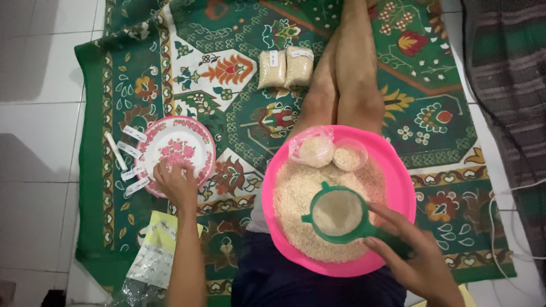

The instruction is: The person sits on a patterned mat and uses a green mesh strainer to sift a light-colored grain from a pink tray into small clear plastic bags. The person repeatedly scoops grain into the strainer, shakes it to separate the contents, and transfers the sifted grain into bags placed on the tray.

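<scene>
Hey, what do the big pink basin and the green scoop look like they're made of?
The pink basin looks like smooth moulded plastic: bright uniform colour, slight sheen on its rim. The green scoop, held by the right hand, seems plastic too, with thin moulded walls and tabs.

Only 1 view — head-worn, looking steeply down, close over lap and rug (239, 113).

L hand (176, 185) reaching fwd, fingers curled down, R hand (418, 258) closed in grip, legs crossed
</scene>
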